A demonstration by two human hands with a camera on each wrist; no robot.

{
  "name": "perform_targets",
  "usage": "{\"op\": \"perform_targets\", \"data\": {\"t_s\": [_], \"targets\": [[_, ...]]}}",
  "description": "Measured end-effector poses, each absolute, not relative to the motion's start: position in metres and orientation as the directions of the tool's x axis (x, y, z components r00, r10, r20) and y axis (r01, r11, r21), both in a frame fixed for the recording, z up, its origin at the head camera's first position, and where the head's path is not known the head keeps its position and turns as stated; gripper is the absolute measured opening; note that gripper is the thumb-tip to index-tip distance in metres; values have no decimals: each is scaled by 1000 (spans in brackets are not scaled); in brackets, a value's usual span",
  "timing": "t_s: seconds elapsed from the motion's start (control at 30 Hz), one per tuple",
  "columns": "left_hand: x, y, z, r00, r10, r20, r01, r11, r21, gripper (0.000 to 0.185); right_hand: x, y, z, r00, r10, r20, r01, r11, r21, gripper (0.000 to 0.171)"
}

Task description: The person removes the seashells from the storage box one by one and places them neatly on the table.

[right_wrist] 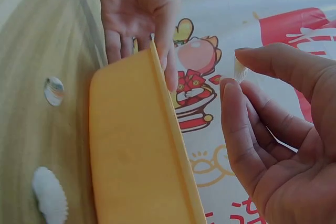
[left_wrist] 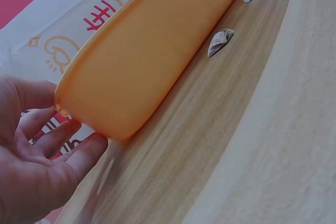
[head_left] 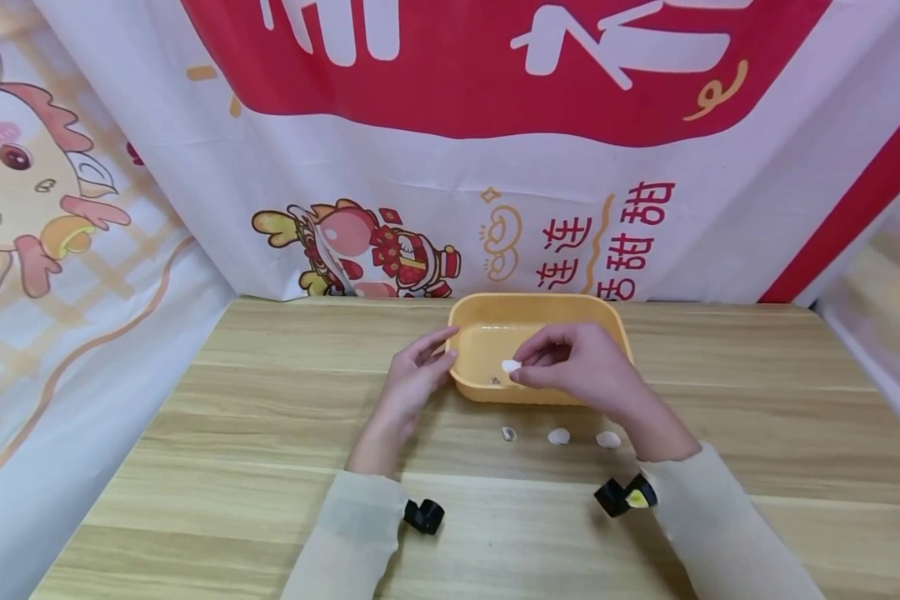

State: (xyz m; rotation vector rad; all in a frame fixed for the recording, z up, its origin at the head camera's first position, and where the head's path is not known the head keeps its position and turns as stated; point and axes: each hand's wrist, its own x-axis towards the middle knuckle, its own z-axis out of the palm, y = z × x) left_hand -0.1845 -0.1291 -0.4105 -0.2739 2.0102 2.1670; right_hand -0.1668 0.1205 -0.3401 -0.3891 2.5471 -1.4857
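Observation:
A white seashell (head_left: 510,366) is pinched between the thumb and fingertips of my right hand (head_left: 581,362), over the yellow plastic basin (head_left: 540,304). Up close in the right wrist view, the shell (right_wrist: 240,70) shows fine ridges and is held above the basin's rim. My left hand (head_left: 414,379) holds the basin's left end, its fingers spread between rim and lower side. Inside the basin lies a small greyish piece (head_left: 495,381) near the front wall. In front of it, three shells sit in a row on the table: a small patterned one (head_left: 508,433) and two whiter ones (head_left: 558,436).
The wood-grain table (head_left: 285,417) reaches back to a printed cloth (head_left: 420,167) hanging right behind the basin. More cloth hangs on the left and right sides. Black wrist cameras (head_left: 424,517) are strapped to both sleeves.

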Motion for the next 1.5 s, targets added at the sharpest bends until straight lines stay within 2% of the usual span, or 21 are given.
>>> {"op": "perform_targets", "data": {"t_s": [0.33, 0.57, 1.27, 1.5], "targets": [[-185, -129, -412, -970, 5, -243, -243, -79, 967, 41, -142, 125, -349, -936, -352, -29, -148, 464, -874, 19], [-184, -129, -410, -968, 2, -253, -252, -66, 965, 40, -130, 129, -359, -928, -363, -86, -106, 479, -871, 20], [-185, -128, -410, -969, 0, -246, -245, -89, 965, 40, -111, 141, -389, -855, -501, -135, -129, 457, -880, 20], [-185, -128, -411, -968, -6, -251, -249, -92, 964, 39, -112, 131, -402, -858, -497, -127, -165, 502, -849, 18]]}}
